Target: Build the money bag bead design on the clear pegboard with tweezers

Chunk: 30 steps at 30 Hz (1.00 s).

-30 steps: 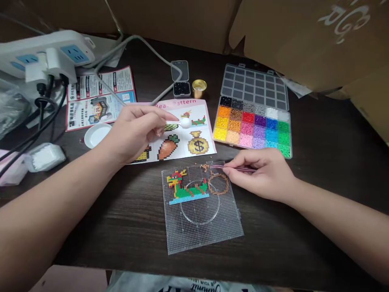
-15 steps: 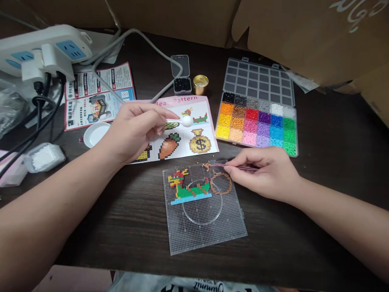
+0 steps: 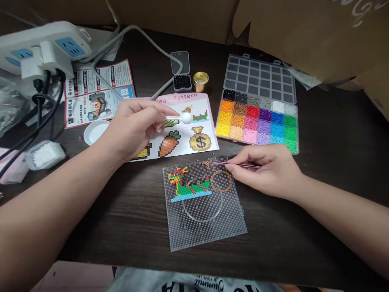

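My left hand (image 3: 141,123) pinches a small white spoon (image 3: 186,118) above the pink-edged pattern sheet (image 3: 199,156). In my right hand (image 3: 264,170) are thin tweezers (image 3: 243,165), their tips among loose brown beads (image 3: 208,164) at the top edge of the clear pegboard (image 3: 206,235). A green, red and yellow bead dragon boat (image 3: 193,189) with a light blue strip beneath lies on the pegs. To its right is a brown bead ring (image 3: 221,189). Whether the tweezers grip a bead is too small to tell.
An open bead case (image 3: 257,117) of many colours lies at the right. Behind the sheet stand a small box of black beads (image 3: 182,82) and a gold cup (image 3: 201,82). A white dish (image 3: 96,132), white beads (image 3: 48,155), a power strip (image 3: 45,48) and cables are at the left.
The view has shifted very slightly. Both hands keep nearly the same places, still holding the spoon and the tweezers.
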Motion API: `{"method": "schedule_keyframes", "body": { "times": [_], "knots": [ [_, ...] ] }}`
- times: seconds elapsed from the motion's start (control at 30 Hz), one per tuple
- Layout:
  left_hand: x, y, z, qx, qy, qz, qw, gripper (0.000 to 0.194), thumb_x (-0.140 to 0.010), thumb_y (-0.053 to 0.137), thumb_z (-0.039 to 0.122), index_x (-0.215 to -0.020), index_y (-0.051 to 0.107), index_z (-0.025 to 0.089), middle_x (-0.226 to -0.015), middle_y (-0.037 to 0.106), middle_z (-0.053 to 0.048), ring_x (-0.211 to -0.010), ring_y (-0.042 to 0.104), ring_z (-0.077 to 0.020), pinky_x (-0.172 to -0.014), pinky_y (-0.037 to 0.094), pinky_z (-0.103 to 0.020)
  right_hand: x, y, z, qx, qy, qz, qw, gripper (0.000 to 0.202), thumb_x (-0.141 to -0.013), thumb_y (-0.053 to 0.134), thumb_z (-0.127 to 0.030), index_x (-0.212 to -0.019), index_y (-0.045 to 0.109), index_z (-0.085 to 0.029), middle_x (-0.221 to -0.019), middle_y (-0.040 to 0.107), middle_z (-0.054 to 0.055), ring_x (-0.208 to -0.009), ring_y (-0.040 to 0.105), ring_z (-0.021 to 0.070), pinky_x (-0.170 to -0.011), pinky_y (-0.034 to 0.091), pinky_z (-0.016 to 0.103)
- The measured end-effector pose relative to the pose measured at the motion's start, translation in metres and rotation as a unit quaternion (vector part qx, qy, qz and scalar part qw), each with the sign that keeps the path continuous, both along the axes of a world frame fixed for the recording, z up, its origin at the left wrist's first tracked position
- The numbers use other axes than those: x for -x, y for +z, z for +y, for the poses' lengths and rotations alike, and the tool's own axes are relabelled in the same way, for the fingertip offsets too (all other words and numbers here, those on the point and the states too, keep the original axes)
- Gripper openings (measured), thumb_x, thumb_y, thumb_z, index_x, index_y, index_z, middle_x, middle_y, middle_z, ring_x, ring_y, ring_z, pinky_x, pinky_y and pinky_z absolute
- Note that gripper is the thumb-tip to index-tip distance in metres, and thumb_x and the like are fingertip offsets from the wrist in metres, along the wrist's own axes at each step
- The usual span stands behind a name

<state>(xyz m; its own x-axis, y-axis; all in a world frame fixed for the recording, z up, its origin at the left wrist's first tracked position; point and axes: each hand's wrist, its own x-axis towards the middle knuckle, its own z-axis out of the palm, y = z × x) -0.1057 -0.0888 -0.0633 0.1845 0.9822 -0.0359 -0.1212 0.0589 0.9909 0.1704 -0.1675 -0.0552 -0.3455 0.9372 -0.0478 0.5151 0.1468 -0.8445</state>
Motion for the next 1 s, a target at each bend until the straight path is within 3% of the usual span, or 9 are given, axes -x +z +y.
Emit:
{"method": "schedule_keyframes", "body": {
  "times": [0.4,1.0],
  "knots": [
    [0.0009,-0.0045,0.0015,-0.021,0.001,0.006,1.000,0.029,-0.068,0.055,0.002,-0.071,0.079,0.018,-0.050,0.053,-0.001,-0.049,0.043,-0.0071,-0.046,0.026,-0.024,0.0027,0.0009,0.0001,-0.012,-0.001,-0.004,1.000,0.005,-0.076,0.070,-0.022,-0.072,0.073,-0.020,-0.067,0.072,0.002,-0.050,0.061,0.0130,-0.041,0.048,0.026],
    [0.0000,-0.0001,-0.0007,0.003,0.000,-0.006,1.000,0.028,-0.068,0.055,0.002,-0.069,0.079,0.017,-0.052,0.052,-0.002,-0.052,0.043,-0.0084,-0.049,0.023,-0.027,0.0016,0.0027,-0.0001,0.004,-0.002,-0.016,1.000,0.011,-0.078,0.071,-0.027,-0.068,0.072,-0.022,-0.064,0.070,0.003,-0.050,0.061,0.0151,-0.042,0.048,0.029]
  ]
}}
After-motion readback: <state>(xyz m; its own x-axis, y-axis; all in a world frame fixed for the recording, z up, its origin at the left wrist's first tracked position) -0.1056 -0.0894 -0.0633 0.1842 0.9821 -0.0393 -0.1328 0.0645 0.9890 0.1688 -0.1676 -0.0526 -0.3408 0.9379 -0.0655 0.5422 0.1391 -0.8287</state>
